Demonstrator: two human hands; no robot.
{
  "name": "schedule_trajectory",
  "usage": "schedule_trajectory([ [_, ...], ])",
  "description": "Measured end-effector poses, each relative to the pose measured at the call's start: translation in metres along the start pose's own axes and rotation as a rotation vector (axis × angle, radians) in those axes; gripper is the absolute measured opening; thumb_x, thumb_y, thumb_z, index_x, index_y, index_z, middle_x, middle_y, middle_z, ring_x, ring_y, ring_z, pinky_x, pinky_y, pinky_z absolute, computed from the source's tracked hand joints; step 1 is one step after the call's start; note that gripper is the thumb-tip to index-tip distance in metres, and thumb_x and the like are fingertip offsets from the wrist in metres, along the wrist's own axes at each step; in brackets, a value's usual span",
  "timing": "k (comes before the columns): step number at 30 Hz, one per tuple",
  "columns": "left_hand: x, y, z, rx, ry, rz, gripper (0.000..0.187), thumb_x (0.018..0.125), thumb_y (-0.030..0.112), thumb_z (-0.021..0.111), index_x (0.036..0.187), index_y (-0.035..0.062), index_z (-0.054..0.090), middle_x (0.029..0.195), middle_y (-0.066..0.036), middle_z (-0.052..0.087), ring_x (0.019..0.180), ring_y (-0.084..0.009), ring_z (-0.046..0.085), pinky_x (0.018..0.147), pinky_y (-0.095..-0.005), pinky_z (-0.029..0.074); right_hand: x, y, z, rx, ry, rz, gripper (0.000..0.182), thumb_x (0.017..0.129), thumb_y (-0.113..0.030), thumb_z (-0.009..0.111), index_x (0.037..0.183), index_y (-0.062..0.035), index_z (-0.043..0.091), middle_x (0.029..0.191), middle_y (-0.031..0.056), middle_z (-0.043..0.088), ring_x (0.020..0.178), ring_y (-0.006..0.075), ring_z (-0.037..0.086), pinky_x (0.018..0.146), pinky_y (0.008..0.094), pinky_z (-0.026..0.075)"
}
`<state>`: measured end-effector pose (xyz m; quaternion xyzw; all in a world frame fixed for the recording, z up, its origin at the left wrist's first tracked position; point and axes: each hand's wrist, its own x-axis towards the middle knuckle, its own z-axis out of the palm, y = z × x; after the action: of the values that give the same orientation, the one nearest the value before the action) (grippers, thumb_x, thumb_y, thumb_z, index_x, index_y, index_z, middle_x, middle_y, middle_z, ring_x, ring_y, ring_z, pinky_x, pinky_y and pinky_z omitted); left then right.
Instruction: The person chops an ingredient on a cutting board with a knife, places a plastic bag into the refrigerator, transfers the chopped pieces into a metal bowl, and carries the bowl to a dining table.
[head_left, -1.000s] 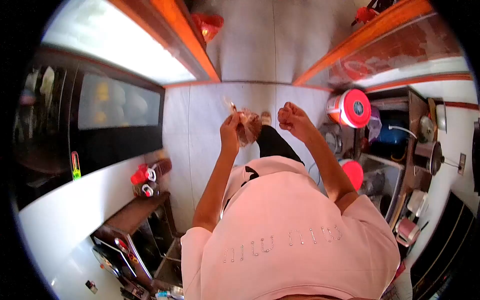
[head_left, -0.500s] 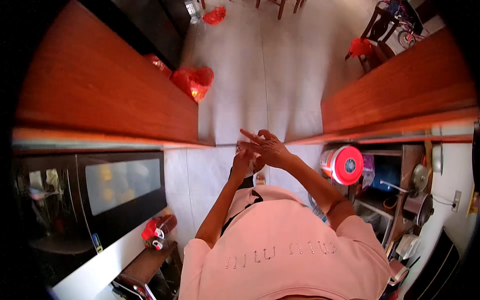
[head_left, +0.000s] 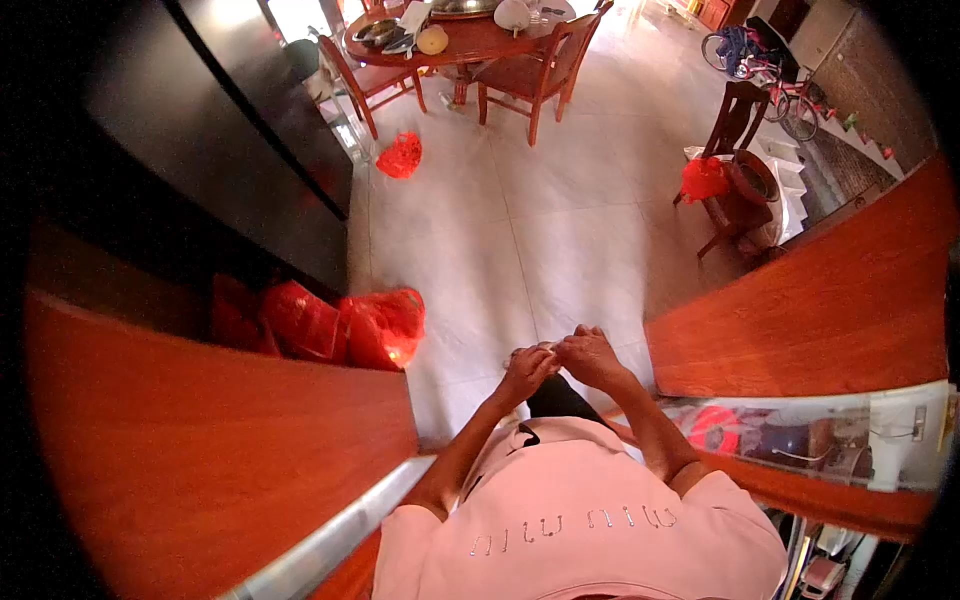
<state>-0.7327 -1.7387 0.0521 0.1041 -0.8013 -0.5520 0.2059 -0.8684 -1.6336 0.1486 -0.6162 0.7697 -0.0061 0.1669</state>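
Observation:
My left hand [head_left: 530,372] and my right hand [head_left: 592,357] meet in front of my waist, over the pale tiled floor [head_left: 480,330]. Curled fingers on both hands touch or nearly touch at the tips. A small light spot shows between them, too small to name. Whatever the fingers may pinch is hidden. Below the hands are a dark trouser leg and my pink shirt [head_left: 590,560].
Wooden door panels [head_left: 800,290] flank me. Red plastic bags [head_left: 385,325] lie at left beside a black cabinet [head_left: 270,120]; another red bag [head_left: 400,156] is farther off. A dining table [head_left: 455,45], chairs [head_left: 545,75] and bicycles [head_left: 760,65] stand ahead.
I have moved forward into the doorway; the dining table now shows and the kitchen shelves slipped back. My hands, earlier overlapping with the right fingers stretched out, are now curled together side by side.

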Motion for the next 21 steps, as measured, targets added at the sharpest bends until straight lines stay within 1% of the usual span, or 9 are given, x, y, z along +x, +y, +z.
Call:
schedule_trajectory([
  [5, 0.092, -0.05, -0.05, -0.086, 0.186, -0.107, 0.023, 0.085, 0.025, 0.06, 0.097, 0.0048, 0.058, 0.093, -0.017, 0.063, 0.086, -0.0353, 0.059, 0.077, -0.0436, 0.045, 0.131, 0.035, -0.032, 0.061, 0.214, 0.004, 0.01, 0.076, -0.021, 0.062, 0.076, -0.0116, 0.065, 0.074, 0.003, 0.062, 0.084, 0.0242, 0.056, 0.077, 0.0381, 0.041],
  [6, 0.112, -0.065, -0.064, -0.088, 0.186, -0.251, 0.03, 0.084, 0.026, 0.062, 0.103, 0.0046, 0.056, 0.096, -0.017, 0.062, 0.087, -0.0338, 0.059, 0.078, -0.0416, 0.046, 0.159, 0.04, -0.035, 0.106, 0.186, -0.073, 0.009, 0.075, -0.02, 0.062, 0.075, -0.0111, 0.065, 0.072, 0.0035, 0.062, 0.082, 0.0246, 0.057, 0.077, 0.0375, 0.041],
  [8, 0.154, -0.087, -0.099, -0.018, 0.245, -0.244, 0.03, 0.083, 0.027, 0.064, 0.104, 0.0057, 0.057, 0.093, -0.016, 0.064, 0.085, -0.0314, 0.061, 0.076, -0.038, 0.048, 0.226, 0.061, -0.047, 0.174, 0.135, -0.236, 0.008, 0.073, -0.018, 0.064, 0.073, -0.0101, 0.064, 0.07, 0.0045, 0.06, 0.078, 0.0255, 0.057, 0.076, 0.0364, 0.041],
  [9, 0.172, -0.098, -0.117, -0.028, 0.253, -0.316, 0.03, 0.083, 0.026, 0.065, 0.104, 0.0063, 0.058, 0.092, -0.015, 0.064, 0.085, -0.0303, 0.062, 0.075, -0.0369, 0.048, 0.258, 0.072, -0.037, 0.193, 0.332, -0.314, 0.004, 0.07, -0.011, 0.065, 0.07, -0.0088, 0.061, 0.069, 0.0064, 0.059, 0.072, 0.0257, 0.058, 0.075, 0.0359, 0.041],
  [13, 0.247, -0.103, -0.19, 0.133, 0.464, -0.487, 0.024, 0.084, 0.019, 0.062, 0.104, 0.0067, 0.058, 0.092, -0.013, 0.065, 0.083, -0.0241, 0.063, 0.072, -0.0333, 0.049, 0.364, 0.077, -0.08, 0.349, 0.326, -0.418, 0.009, 0.077, -0.011, 0.063, 0.084, -0.0073, 0.058, 0.071, 0.0092, 0.059, 0.071, 0.0286, 0.056, 0.075, 0.0377, 0.042],
  [15, 0.264, -0.155, -0.218, -0.203, 0.599, -0.453, 0.025, 0.082, 0.009, 0.054, 0.107, 0.0065, 0.057, 0.093, -0.009, 0.065, 0.083, -0.0189, 0.062, 0.077, -0.0312, 0.049, 0.412, 0.069, -0.094, 0.571, 0.309, -0.182, 0.008, 0.08, -0.011, 0.061, 0.085, -0.0073, 0.057, 0.07, 0.0111, 0.059, 0.071, 0.0305, 0.055, 0.073, 0.0386, 0.042],
  [18, 0.297, -0.183, -0.245, -0.17, 0.757, -0.374, 0.032, 0.079, 0.002, 0.05, 0.111, 0.004, 0.057, 0.101, -0.006, 0.063, 0.086, -0.0175, 0.061, 0.076, -0.0301, 0.05, 0.475, 0.079, -0.104, 0.608, 0.219, -0.221, 0.006, 0.079, -0.012, 0.062, 0.082, -0.0077, 0.058, 0.069, 0.012, 0.06, 0.069, 0.0315, 0.054, 0.074, 0.0391, 0.041],
  [19, 0.296, -0.2, -0.287, -0.625, 0.719, -0.422, 0.029, 0.081, 0.0, 0.048, 0.108, 0.0025, 0.058, 0.102, -0.005, 0.062, 0.087, -0.0144, 0.059, 0.078, -0.0275, 0.048, 0.518, 0.064, -0.094, 0.612, 0.268, -0.413, 0.009, 0.075, -0.012, 0.066, 0.076, -0.0088, 0.058, 0.068, 0.0099, 0.06, 0.067, 0.0303, 0.054, 0.07, 0.0396, 0.042],
  [21, 0.323, -0.201, -0.321, -0.518, 0.872, -0.532, 0.024, 0.084, 0.001, 0.05, 0.106, 0.0018, 0.059, 0.098, -0.004, 0.062, 0.085, -0.0113, 0.058, 0.078, -0.0249, 0.047, 0.579, 0.051, -0.082, 0.398, 0.261, -0.471, 0.016, 0.073, -0.026, 0.064, 0.066, -0.0121, 0.059, 0.069, 0.0066, 0.063, 0.066, 0.0264, 0.058, 0.067, 0.0364, 0.042],
])
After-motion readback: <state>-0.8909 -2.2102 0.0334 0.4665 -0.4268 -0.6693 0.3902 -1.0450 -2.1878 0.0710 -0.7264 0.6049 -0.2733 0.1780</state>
